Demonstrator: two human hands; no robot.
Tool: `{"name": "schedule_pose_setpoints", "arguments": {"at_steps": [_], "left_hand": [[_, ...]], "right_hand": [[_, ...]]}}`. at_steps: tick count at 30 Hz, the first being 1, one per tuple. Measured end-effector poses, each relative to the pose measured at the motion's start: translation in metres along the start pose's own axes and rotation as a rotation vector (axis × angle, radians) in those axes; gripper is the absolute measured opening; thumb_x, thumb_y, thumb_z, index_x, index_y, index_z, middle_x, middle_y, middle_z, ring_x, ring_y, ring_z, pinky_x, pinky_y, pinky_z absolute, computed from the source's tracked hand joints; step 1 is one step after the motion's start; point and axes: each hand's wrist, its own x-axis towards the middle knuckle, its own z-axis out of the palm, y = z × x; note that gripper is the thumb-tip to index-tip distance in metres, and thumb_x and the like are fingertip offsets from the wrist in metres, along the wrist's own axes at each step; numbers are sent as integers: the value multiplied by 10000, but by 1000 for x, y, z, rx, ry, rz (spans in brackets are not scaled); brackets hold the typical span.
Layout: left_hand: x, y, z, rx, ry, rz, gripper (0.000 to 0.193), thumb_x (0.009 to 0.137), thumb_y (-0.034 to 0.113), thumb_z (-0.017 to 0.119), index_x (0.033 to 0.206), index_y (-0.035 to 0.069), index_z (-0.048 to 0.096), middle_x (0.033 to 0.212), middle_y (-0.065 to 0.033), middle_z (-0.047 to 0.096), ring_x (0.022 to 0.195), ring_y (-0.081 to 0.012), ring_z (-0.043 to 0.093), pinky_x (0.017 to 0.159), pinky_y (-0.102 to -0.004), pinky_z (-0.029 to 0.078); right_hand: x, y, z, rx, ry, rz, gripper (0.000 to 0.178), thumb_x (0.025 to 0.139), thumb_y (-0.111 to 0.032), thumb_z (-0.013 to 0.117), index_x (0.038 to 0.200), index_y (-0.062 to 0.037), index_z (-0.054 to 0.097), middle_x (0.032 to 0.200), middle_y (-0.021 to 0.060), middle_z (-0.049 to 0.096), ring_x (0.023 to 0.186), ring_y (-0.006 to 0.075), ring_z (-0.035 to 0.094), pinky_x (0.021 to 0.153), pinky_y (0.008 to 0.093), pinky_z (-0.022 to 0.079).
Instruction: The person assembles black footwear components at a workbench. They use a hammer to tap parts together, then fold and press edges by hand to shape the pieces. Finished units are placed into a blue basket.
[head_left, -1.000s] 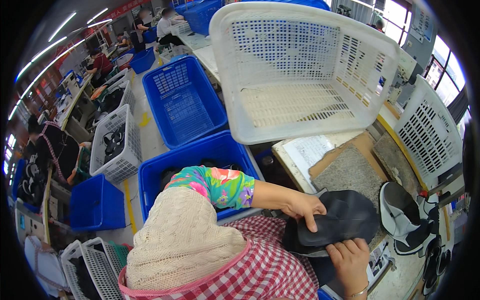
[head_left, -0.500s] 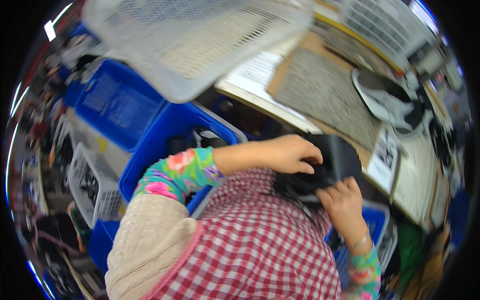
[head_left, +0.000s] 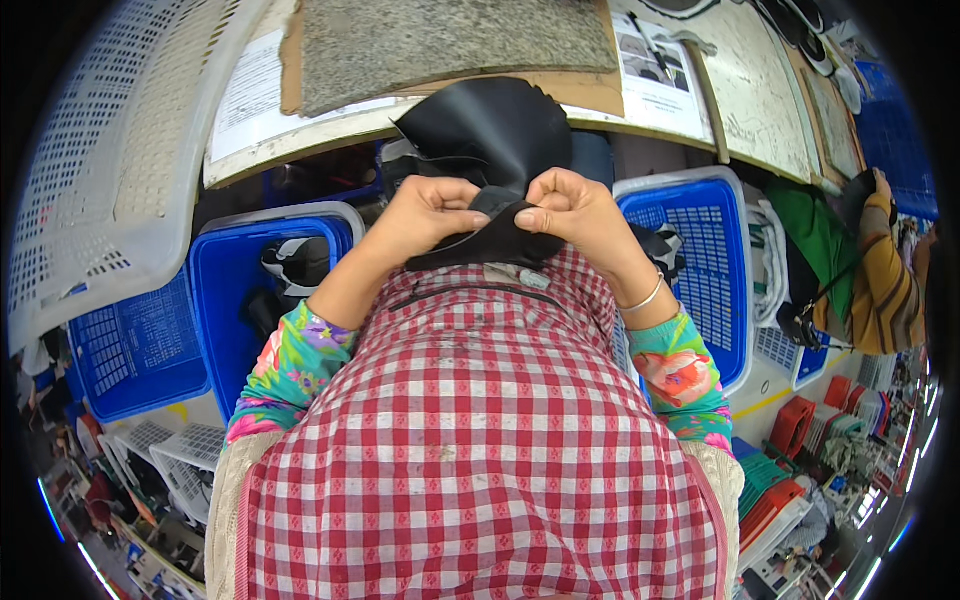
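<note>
Crowded workshop floor fills the rim of the view, with stacked crates and another person's striped sleeve far off at the right. Across the top runs the work surface, pale and scuffed, carrying a large grey speckled mat on a sheet of brown cardboard, and printed paper sheets at either side. A big white lattice basket tilts in at the left, overhanging a blue crate. Below the surface edge stand two more blue crates, one to the left with dark and white pieces lying in it, one to the right with a white rim. A red-and-white checked apron covers the lower middle, floral sleeves either side. Just above it, in front of the surface edge, the black leather piece is held up, its broad rounded part rising above both hands. The left hand pinches its lower left edge, fingers curled tight on the material. The right hand pinches the lower right edge, thumb pressed onto the black flap; a thin bracelet circles that wrist. The two hands sit close, nearly touching.
</note>
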Motion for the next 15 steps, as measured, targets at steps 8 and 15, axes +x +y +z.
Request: {"name": "schedule_pose_setpoints", "arguments": {"at_steps": [8, 15], "left_hand": [[1, 14, -10, 37, -65, -18, 310, 887, -19, 764, 1196, -26, 739, 1034, -52, 763, 912, -78, 692, 815, -225, 560], [-2, 15, -13, 36, -117, -45, 369, 911, -4, 732, 1273, -52, 680, 1116, -58, 746, 990, -99, 697, 895, -241, 549]], "right_hand": [[-3, 10, 6, -168, 40, -217, 209, 904, -147, 826, 927, -47, 644, 736, -40, 639, 692, 16, 529, 618, 214, 429], [2, 10, 7, -109, -23, -220, 214, 922, -162, 810, 913, -59, 623, 769, -54, 605, 704, 17, 515, 623, 206, 421]]}}
